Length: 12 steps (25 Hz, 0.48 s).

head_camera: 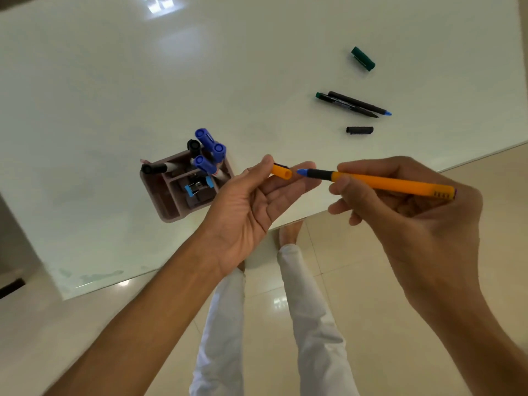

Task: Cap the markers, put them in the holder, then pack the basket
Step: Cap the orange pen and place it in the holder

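My left hand (pixel 251 204) pinches an orange cap (pixel 281 171) between thumb and fingers, its open end facing right. My right hand (pixel 405 207) grips an orange marker (pixel 383 184) with a black grip and a bare blue tip, which points left and sits a short gap from the cap's mouth. The brown holder (pixel 171 207) stands on the white table to the left of my left hand and holds several capped blue and black markers (pixel 210 151). Two uncapped dark markers (pixel 353 104) lie side by side at the far right.
A green cap (pixel 363 58) lies at the far right of the white table (pixel 114 95), and a black cap (pixel 360 130) lies below the two loose markers. The table's front edge runs diagonally under my hands. White trouser legs and a tiled floor show below.
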### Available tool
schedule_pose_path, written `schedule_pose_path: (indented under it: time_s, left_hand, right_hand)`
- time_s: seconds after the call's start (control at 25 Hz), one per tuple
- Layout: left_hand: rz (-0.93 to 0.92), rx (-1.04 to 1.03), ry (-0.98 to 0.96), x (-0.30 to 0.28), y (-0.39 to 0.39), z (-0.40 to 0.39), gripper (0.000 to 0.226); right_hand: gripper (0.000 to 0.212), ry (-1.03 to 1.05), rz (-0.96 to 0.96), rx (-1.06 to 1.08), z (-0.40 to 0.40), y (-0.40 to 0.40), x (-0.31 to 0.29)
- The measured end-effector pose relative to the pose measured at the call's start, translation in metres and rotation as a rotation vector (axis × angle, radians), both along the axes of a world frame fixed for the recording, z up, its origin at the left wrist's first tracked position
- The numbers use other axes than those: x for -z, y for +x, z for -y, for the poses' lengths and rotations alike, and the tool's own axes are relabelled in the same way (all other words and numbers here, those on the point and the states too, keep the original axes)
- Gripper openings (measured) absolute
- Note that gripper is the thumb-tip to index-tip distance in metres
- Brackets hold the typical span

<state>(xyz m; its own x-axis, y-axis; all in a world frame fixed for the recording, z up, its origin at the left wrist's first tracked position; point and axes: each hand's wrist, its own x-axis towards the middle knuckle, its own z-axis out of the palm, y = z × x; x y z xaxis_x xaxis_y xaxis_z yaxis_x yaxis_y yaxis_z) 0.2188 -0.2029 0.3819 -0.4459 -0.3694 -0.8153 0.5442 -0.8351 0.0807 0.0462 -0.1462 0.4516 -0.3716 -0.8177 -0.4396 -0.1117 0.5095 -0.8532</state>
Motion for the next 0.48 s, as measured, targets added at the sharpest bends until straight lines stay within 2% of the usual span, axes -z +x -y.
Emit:
schedule_pose_path:
  time_s: [0.2,0.4,0.48]
  left_hand:
    - [-0.020,-0.040,-0.028,-0.011,0.009,-0.009,0.036]
    - [-0.049,-0.145,-0.021,-0.020,0.022,-0.012,0.059]
    - [-0.005,-0.142,-0.053,-0.019,0.031,-0.011,0.047]
  right_hand:
    - [0.012,-0.041,0.021,0.002,-0.001,0.027,-0.006]
    - [0.011,-0.059,0.003,0.006,-0.004,0.040,-0.008]
    - [0.011,-0.046,0.013,-0.014,-0.005,0.044,-0.006]
